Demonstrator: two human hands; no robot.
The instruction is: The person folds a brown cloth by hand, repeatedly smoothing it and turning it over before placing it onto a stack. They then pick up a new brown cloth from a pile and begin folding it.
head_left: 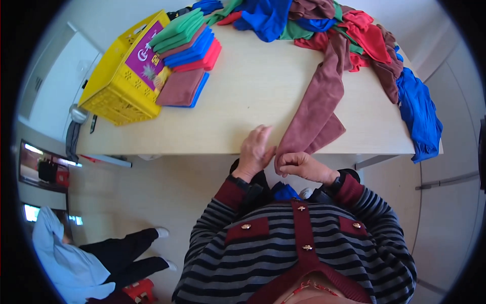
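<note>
Clock positions read from the middle of the head view, 12 being straight ahead of the wearer.

Mauve cloth [321, 83]: lies from about 2 o'clock down toward the center, long and narrow, its upper end meeting a loose heap of cloths [309, 23] at 1 o'clock. Its lower end overhangs the near edge of the tabletop [243, 99]; a shorter flap angles off toward 3 o'clock.

Right hand [306, 168]: between 3 and 4 o'clock, thumb and fingers pinched on the overhanging end. Left hand [253, 154]: near the center, just left of that end, fingers raised and loosely extended, slightly blurred; thumb points at the cloth's edge, contact cannot be told. Hands near each other, not clasped.

Heap: red, blue, green and mauve, unfolded. Blue cloth [417, 116] hangs over the tabletop's edge just short of 3 o'clock.

Folded stack [190, 43] at 11 o'clock: green on top, then mauve, blue, red. Low folded pair [183, 88] between 10 and 11: mauve over blue. Yellow crate [124, 83] at 10 o'clock, beside both. Second person [76, 258] at 8 o'clock: pale top, dark trousers.
</note>
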